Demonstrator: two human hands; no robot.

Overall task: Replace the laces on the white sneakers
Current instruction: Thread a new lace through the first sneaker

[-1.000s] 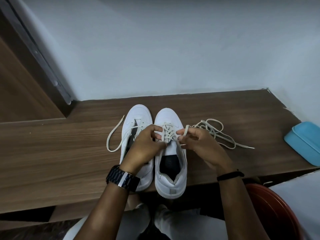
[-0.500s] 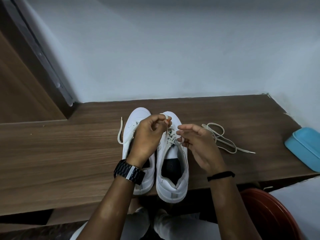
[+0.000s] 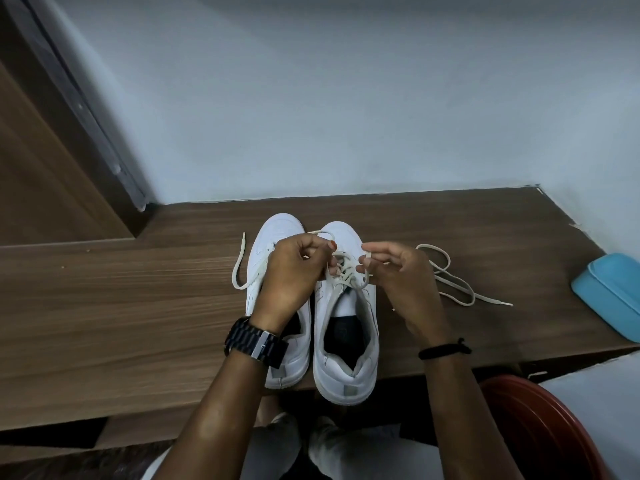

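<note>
Two white sneakers stand side by side, toes toward the wall, on the wooden table. Over the laced front of the right sneaker, my left hand grips a strand of its cream lace with curled fingers. My right hand pinches another loop of the same lace beside the eyelets. My left wrist covers much of the left sneaker; its lace end trails off to the left. A loose cream lace lies coiled on the table to the right.
A light blue plastic box sits at the table's right edge. A red-brown round tub is below the table at the lower right. The pale wall stands just behind the shoes, and a wooden door frame is at the left.
Both hands rose slightly and drew the lace strands up and apart over the right sneaker. The left sneaker's trailing lace end has shortened on the table.
</note>
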